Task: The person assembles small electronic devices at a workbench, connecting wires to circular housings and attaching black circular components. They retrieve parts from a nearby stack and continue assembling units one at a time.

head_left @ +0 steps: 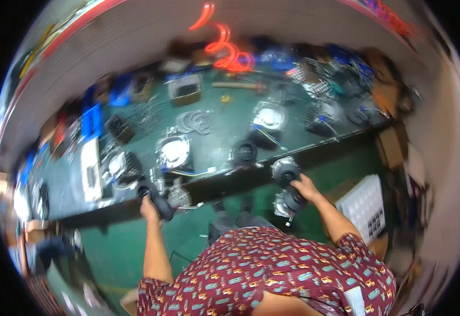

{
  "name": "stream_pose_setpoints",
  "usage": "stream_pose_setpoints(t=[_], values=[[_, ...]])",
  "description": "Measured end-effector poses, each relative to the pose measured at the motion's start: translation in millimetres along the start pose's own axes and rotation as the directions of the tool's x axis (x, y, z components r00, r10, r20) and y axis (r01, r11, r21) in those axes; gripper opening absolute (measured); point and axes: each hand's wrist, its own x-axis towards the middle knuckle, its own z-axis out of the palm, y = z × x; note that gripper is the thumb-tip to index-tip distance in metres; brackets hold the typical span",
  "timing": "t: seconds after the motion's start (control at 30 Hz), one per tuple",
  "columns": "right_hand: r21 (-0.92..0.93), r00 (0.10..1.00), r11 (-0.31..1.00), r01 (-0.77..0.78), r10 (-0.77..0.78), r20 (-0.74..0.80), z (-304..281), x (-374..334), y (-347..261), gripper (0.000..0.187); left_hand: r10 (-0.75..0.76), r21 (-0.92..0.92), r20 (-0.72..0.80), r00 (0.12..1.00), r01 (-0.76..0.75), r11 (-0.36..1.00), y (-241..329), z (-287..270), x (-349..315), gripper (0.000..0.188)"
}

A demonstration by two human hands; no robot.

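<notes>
My left hand [149,209] is closed round a black-and-silver motor-like part [159,204] at the near edge of the bench. Its round metal housing [179,196] sticks out to the right, with a wire and white connector. On the right, my right hand [305,188] grips another black-and-silver motor-like part [286,175], held out over the floor in front of the bench. That one shows black discs and silver housings at both ends, and a short lead hangs below. Motion blur hides the fine detail, and the fingers' undersides are out of sight.
Along the green bench [224,113] stand several silver round housings [175,151] with coloured wires and a black round part [245,152]. Behind them are a small box [184,89], a hammer [238,85] and a coiled red hose [230,55]. A white tray [364,208] leans at right; another person [51,253] is at left.
</notes>
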Motion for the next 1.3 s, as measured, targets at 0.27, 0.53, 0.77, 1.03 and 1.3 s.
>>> stream_pose_setpoints(t=[0.27,0.53,0.77,1.03,1.3], values=[[0.116,0.948,0.988,-0.104,0.134,-0.288,-52,-9,-7,0.045,0.031,0.081,0.248,0.968,-0.052,0.995,-13,-19,20,0.068],[0.313,0.953,0.936,-0.162,0.230,-0.195,-95,65,-9,0.033,0.184,0.159,0.231,0.956,-0.223,0.962,-31,-36,47,0.066],[0.434,0.974,0.876,-0.208,0.225,0.013,-124,137,6,0.050,0.061,0.049,0.171,0.983,-0.070,0.996,-24,-37,24,0.062],[0.494,0.957,0.825,-0.273,0.179,0.230,-143,149,-14,0.041,0.145,0.279,-0.075,0.987,-0.119,0.953,-21,-20,-22,0.065],[0.297,0.970,0.928,-0.224,0.184,0.158,-137,147,-43,0.049,-0.001,0.224,-0.009,1.000,0.003,0.975,-49,-40,-57,0.058]])
